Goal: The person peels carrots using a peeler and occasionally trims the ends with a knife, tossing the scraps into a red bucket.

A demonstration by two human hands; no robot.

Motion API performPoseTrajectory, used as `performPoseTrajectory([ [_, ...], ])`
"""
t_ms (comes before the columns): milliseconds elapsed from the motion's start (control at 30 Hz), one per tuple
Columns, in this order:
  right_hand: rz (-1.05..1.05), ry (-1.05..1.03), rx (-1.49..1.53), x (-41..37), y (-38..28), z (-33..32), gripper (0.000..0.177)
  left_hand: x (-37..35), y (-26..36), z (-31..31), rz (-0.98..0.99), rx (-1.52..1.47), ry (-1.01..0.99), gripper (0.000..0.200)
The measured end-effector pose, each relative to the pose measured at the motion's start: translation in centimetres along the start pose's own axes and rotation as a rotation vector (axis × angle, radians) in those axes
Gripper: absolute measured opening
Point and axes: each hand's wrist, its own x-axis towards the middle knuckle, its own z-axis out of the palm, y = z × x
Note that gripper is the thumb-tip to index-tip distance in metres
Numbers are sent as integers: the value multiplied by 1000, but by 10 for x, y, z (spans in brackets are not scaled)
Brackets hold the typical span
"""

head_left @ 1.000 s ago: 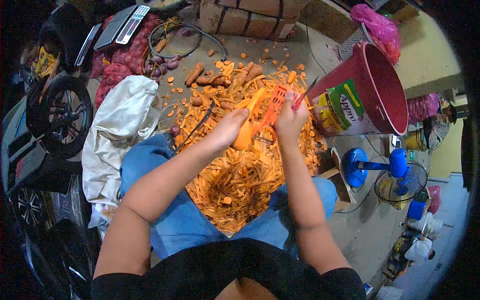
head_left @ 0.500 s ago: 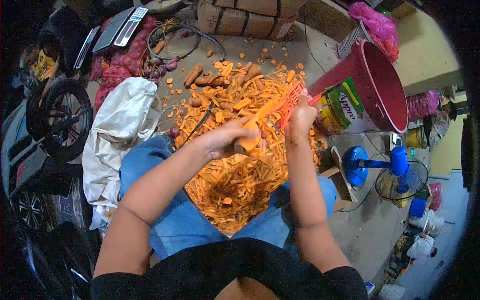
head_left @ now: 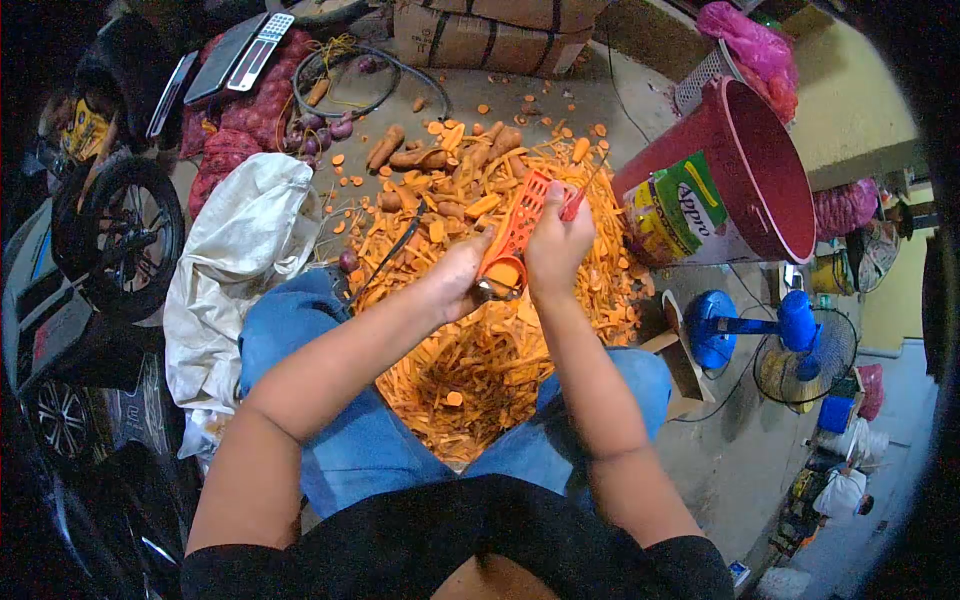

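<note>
In the head view, my left hand (head_left: pixel 461 277) is closed round a peeled orange root, whose cut round end (head_left: pixel 505 273) faces me. My right hand (head_left: pixel 558 250) grips a red-orange slotted plastic peeler (head_left: pixel 522 215), which lies against the root. Both hands are close together over a large heap of orange peel strips and pieces (head_left: pixel 470 345). Several unpeeled brown-orange roots (head_left: pixel 420 159) lie at the far side of the heap. Part of the root is hidden by the peeler and my fingers.
A red bucket (head_left: pixel 670 150) lies tilted at the right, with a blue fan (head_left: pixel 712 330) nearer. At the left are a white sack (head_left: pixel 235 250), net bags of red onions (head_left: pixel 225 155) and a scale (head_left: pixel 228 60). Boxes (head_left: pixel 490 45) stand behind. A person (head_left: pixel 842 494) is far right.
My right hand and the peeler have moved left and toward me, along the root. My left hand has shifted slightly right, and the root's cut end now faces me.
</note>
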Motion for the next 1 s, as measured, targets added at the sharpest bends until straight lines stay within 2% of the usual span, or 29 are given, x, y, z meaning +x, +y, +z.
performPoseTrajectory([
  [67, 51, 32, -116, 3, 3, 0, 18, 0, 1, 4, 21, 65, 56, 35],
  [167, 25, 75, -255, 7, 11, 1, 19, 6, 0, -2, 26, 170, 34, 36],
  [200, 26, 74, -255, 10, 18, 2, 19, 5, 0, -3, 26, 170, 35, 36],
  [267, -102, 210, -118, 21, 34, 2, 20, 4, 1, -3, -39, 443, 56, 39],
  [300, -102, 214, -116, 27, 35, -3, 20, 0, -4, 1, -40, 447, 55, 39],
  [367, -8, 260, -368, 37, 39, -15, 23, -9, -22, 13, -23, 301, 132, 38],
  [400, 67, 251, -346, 38, 41, -17, 23, -9, -23, 11, -33, 297, 130, 38],
  [433, 64, 251, -348, 42, 42, -17, 23, -8, -20, 8, -67, 286, 74, 38],
  [500, -99, 414, -190, 49, 45, -19, 23, -12, -15, 2, -99, 283, 20, 37],
  [567, -50, 484, -150, 72, 69, -40, 23, -25, -12, 6, -174, 427, -39, 37],
  [600, 42, 555, -208, 82, 76, -52, 22, -38, -7, 17, -162, 560, -88, 37],
  [633, 135, 627, -265, 87, 76, -59, 22, -44, -6, 21, -203, 450, -139, 36],
  [667, 135, 631, -263, 89, 78, -62, 22, -42, -5, 17, -173, 435, -94, 35],
  [733, 129, 541, -72, 88, 70, -62, 24, -35, 1, 9, -113, 388, -37, 31],
  [767, 132, 534, -71, 85, 66, -60, 24, -29, 7, 6, -89, 360, -25, 30],
  [833, 109, 377, -17, 77, 54, -53, 23, -20, 16, -6, -26, 412, 13, 27],
  [867, 105, 374, -13, 73, 46, -49, 23, -17, 20, -9, 18, 531, -6, 27],
  [900, -65, 261, -83, 65, 35, -44, 22, -16, 23, -10, 61, 650, -25, 28],
  [933, -233, 146, -153, 58, 27, -39, 21, -23, 30, -3, 121, 617, -4, 32],
  [967, -234, 142, -152, 51, 22, -36, 21, -22, 32, -6, 122, 615, -2, 32],
  [1000, -200, 53, -104, 45, 18, -33, 20, -19, 34, -12, 226, 822, 35, 34],
])
